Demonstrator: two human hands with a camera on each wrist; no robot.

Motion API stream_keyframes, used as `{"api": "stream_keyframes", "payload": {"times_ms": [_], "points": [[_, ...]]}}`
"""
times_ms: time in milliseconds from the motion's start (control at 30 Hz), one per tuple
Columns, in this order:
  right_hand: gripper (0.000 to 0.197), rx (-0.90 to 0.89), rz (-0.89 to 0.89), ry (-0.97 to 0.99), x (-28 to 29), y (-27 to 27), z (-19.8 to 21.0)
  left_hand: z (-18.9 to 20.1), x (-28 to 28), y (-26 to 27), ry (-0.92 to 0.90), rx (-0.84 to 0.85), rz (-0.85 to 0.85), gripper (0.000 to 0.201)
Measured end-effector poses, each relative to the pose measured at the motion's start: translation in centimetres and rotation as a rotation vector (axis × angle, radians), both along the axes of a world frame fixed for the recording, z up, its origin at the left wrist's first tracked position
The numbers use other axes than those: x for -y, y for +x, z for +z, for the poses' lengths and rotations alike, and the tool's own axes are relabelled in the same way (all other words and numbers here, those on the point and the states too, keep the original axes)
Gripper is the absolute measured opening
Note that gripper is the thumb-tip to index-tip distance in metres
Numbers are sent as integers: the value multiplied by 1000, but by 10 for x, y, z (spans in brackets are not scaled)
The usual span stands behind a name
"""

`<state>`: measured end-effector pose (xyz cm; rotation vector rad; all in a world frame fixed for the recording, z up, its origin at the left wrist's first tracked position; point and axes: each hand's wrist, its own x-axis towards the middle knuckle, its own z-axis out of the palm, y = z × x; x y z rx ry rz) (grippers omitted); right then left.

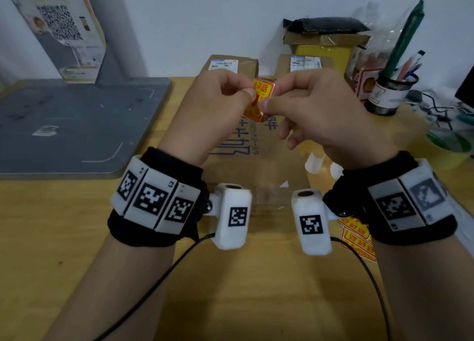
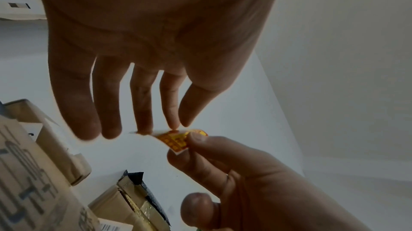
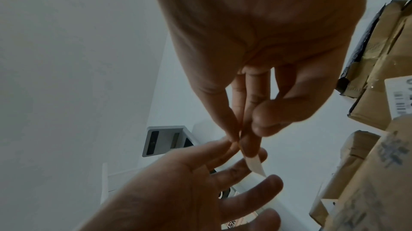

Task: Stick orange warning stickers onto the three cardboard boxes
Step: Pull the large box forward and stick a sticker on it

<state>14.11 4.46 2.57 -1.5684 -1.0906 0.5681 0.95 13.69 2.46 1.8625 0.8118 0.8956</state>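
An orange warning sticker (image 1: 259, 100) with its white backing is held in the air between both hands. My left hand (image 1: 246, 96) pinches its left edge with thumb and forefinger; my right hand (image 1: 267, 105) pinches the right edge. In the left wrist view the sticker (image 2: 177, 141) bends between the fingertips. The right wrist view shows only its white backing (image 3: 256, 166). Below the hands lies a flat cardboard box (image 1: 256, 166) with blue print. Two more cardboard boxes (image 1: 232, 64) (image 1: 305, 63) with white labels stand behind it.
A pile of orange stickers (image 1: 357, 238) lies under my right wrist. White backing scraps (image 1: 315, 162) lie right of the near box. A grey base plate (image 1: 66, 125) fills the left. A mesh pen holder (image 1: 392, 94) and a taped box with a black bag (image 1: 325, 41) stand at the back right.
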Motion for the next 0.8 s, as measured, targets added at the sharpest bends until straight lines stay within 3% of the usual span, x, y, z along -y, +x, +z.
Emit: {"api": "stream_keyframes", "payload": {"times_ms": [233, 500, 800], "points": [[12, -22, 76, -48, 2, -4, 1, 1, 2, 0, -106, -1, -49, 11], [10, -23, 44, 16, 3, -5, 3, 3, 1, -4, 41, -15, -21, 15], [6, 0, 56, 17, 5, -6, 3, 6, 3, -6, 49, 17, -50, 12]]}}
